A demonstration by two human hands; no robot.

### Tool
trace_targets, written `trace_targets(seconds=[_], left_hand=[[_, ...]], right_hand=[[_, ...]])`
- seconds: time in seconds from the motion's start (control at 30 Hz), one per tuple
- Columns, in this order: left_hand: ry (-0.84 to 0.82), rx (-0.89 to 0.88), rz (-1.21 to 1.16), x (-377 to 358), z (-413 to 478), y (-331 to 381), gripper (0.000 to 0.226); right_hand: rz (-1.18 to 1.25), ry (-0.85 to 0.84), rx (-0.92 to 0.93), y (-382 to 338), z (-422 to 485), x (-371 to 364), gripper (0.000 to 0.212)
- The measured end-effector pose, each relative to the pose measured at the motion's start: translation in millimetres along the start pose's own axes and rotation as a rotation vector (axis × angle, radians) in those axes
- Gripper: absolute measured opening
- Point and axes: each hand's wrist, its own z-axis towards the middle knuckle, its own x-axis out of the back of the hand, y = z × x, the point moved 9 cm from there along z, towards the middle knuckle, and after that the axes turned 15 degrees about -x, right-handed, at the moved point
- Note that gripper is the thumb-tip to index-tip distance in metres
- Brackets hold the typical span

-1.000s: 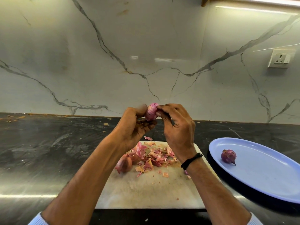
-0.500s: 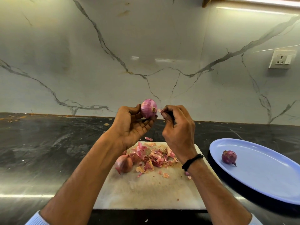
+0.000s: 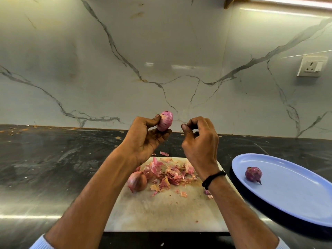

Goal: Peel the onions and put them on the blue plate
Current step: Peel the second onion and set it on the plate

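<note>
Head view: left hand (image 3: pixel 145 139) grips raised onion (image 3: pixel 165 121); right hand (image 3: pixel 201 146) fingers curled, contents unclear

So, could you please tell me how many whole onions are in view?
3: a peeled onion in the left hand, an unpeeled onion on the cutting board beside the peel pile, and a purple onion on the blue plate. Others may be hidden under the peels.

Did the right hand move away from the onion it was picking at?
Yes. The right hand has shifted a little rightward, toward the blue plate, and no longer touches the onion in the left hand.
</note>
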Motion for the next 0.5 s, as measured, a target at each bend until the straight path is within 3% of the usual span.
trace_targets(seconds=[0.13, 0.3, 0.5], left_hand=[[-0.035, -0.014, 0.009, -4.2, -0.6, 1.2, 0.021], [-0.059, -0.024, 0.003, -6.0, -0.9, 2.6, 0.026], [-0.131, -0.007, 0.062, -12.3, -4.7, -0.6, 0.028]], right_hand=[[-0.046, -0.077, 0.045, -2.2, -2.4, -8.5, 0.033], [0.089, -0.18, 0.084, -13.0, -6.8, -14.4, 0.041], [0.207, -0.157, 0.047, -12.7, -3.7, -8.9, 0.032]])
